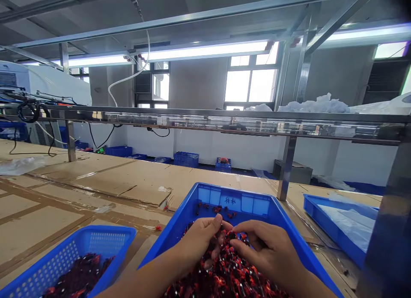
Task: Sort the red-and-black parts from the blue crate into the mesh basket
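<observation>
A deep blue plastic bin [284,216] stands in front of me, with a heap of small, shiny red-and-black pieces [231,263] inside. My left hand [204,240] is over the heap, palm partly turned up, its fingers curled around some of these pieces. Close beside it, my right hand [269,246] pinches a small red-and-black piece between thumb and index finger. The fingertips of both hands nearly meet. Exactly what sits between them is too small to make out.
At left, a blue perforated basket [126,233] contains more dark red pieces. A shallow blue tray [316,210] with white plastic bags lies to the right. Taped cardboard [118,178] covers the table. A metal shelf post [287,167] rises behind the bin.
</observation>
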`<state>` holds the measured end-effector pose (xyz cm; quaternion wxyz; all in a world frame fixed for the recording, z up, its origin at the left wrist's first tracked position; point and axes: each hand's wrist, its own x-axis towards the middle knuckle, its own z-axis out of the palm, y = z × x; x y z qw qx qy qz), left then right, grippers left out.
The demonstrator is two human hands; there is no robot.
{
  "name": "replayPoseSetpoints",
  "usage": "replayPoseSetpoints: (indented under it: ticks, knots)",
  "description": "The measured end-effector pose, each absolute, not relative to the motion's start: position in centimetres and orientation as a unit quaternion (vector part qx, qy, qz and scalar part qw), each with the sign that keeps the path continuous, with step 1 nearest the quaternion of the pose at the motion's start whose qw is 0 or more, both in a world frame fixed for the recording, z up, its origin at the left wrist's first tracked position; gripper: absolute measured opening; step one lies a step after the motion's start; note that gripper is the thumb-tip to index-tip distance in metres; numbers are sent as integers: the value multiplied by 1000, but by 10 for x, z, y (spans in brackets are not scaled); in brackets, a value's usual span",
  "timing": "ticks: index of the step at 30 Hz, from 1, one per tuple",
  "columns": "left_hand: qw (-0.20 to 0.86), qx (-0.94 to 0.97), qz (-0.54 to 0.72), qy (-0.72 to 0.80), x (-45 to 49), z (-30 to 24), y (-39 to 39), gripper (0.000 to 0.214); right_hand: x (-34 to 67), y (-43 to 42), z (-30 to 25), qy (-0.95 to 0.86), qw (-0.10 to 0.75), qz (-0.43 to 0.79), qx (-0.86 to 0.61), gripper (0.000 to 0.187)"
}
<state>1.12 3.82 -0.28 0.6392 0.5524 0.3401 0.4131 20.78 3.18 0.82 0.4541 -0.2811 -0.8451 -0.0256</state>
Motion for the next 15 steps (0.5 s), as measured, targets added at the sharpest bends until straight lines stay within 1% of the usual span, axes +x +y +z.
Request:
replayPoseSetpoints:
  ticks: [4, 8, 12, 15]
  knots:
    - [624, 522, 456, 362, 11, -2, 40, 60, 208, 29, 9, -843, 455, -25, -285, 20]
    - [622, 515, 465, 364, 9, -5, 43, 58, 209, 29, 9, -836, 467, -15, -288, 20]
    - [597, 512, 496, 370, 9, -4, 44, 65, 210, 30, 8, -835, 460, -14, -301, 21]
    - [591, 499, 516, 368, 8, -1, 43, 60, 209, 30, 6, -834, 456, 13, -311, 21]
